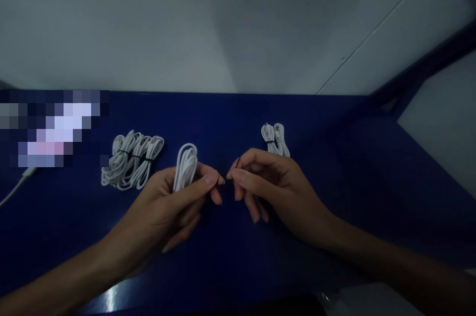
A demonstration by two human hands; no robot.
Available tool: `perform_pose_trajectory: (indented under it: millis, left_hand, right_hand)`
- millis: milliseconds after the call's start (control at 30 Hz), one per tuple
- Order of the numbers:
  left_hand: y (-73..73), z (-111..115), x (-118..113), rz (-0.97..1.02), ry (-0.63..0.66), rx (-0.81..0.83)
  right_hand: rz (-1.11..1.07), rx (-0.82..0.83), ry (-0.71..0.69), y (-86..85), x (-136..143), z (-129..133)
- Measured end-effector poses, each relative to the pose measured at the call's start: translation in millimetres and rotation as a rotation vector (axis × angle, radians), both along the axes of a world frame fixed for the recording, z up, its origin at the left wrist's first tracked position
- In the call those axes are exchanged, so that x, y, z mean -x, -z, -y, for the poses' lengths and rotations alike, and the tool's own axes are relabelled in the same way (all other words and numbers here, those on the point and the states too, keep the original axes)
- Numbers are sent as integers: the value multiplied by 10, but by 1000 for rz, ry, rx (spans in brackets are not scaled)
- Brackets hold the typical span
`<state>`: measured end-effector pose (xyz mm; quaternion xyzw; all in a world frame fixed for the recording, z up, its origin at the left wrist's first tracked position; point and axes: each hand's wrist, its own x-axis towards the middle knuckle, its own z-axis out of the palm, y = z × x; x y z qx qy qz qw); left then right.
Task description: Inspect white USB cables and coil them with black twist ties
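My left hand [167,197] is closed around a coiled white cable [186,167], whose loops stick up between thumb and fingers. Its thumb and a fingertip are pinched together at the right side. Just across a small gap, my right hand [271,182] pinches a thin black tie [238,162] between thumb and forefinger; only a short bit of it shows. Behind my left hand lie several white cables bundled with black ties [134,159]. Beyond my right hand are two more tied white cables [275,138], partly hidden by its knuckles.
The blue tabletop [223,266] meets a pale wall [167,33] at the back. A blurred-out bright device [63,127] lies at the left with a white cord [15,189] running from it. A blue frame bar [420,68] rises at the right.
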<state>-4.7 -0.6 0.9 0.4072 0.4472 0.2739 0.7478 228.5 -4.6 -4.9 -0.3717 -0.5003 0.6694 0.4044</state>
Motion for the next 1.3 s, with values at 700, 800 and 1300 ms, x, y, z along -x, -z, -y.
perform_pose_trajectory:
  millis: [700,800,1300]
  left_hand:
    - [-20,4,-2,-223,-95,-140]
    - [-25,7,-5,-190,-110,-133]
    - [-57,-5,-23,-172,-145,-119]
  right_hand:
    - [50,10,-69,-14,6,13]
    - [51,1,-71,0,-2,4]
    - [97,16,-137,-32,-8,-3]
